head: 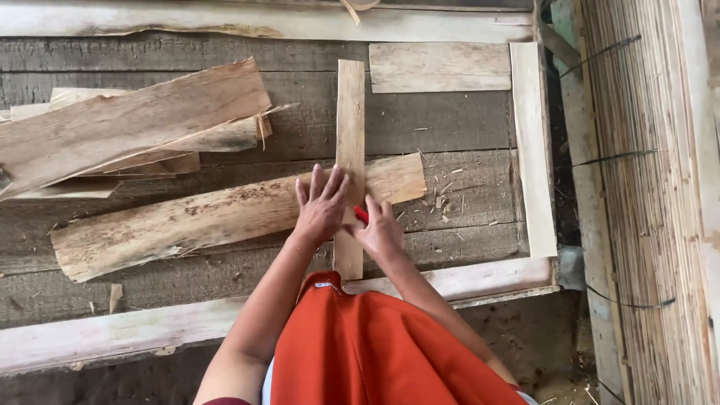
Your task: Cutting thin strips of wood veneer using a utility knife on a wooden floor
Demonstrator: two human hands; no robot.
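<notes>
Both hands: left hand (321,206) flat on wood strip (350,120), right hand (381,231) holding red pencil (361,214).

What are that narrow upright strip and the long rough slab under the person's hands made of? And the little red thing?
The narrow strip looks like pale sawn wood, bare and unfinished, with straight grain. The long slab looks like rough split wood or bark offcut: ragged edges, blotchy brown surface. The red thing, in the right hand, is mostly hidden; possibly a pencil or marker. The left hand presses the strip.

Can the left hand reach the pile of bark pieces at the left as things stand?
Probably yes: the left hand lies flat on the wood, and nothing stands between it and the pile of bark pieces.
</notes>
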